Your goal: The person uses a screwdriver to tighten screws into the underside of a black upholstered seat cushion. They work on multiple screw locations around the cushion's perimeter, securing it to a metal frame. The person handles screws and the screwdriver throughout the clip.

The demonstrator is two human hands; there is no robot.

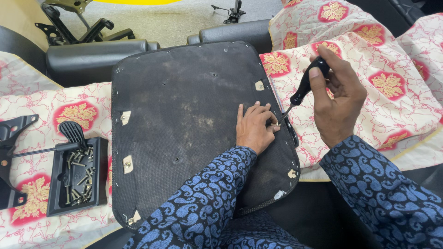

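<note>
A dark, worn chair seat base (184,120) lies upside down in front of me, with small metal fixing plates near its edges. My left hand (253,127) rests flat on its right side, fingertips pinching a small screw (277,124) at the edge. In my right hand (337,103) is a black-handled screwdriver (304,87), its thin tip angled down onto that screw. Both sleeves are blue with a paisley pattern.
A black tray (54,193) with several loose screws sits at the left on cream cloth (392,106) with red and gold flowers. A black metal bracket (14,127) lies at the far left. Black chair cushions (92,57) and chair bases stand behind.
</note>
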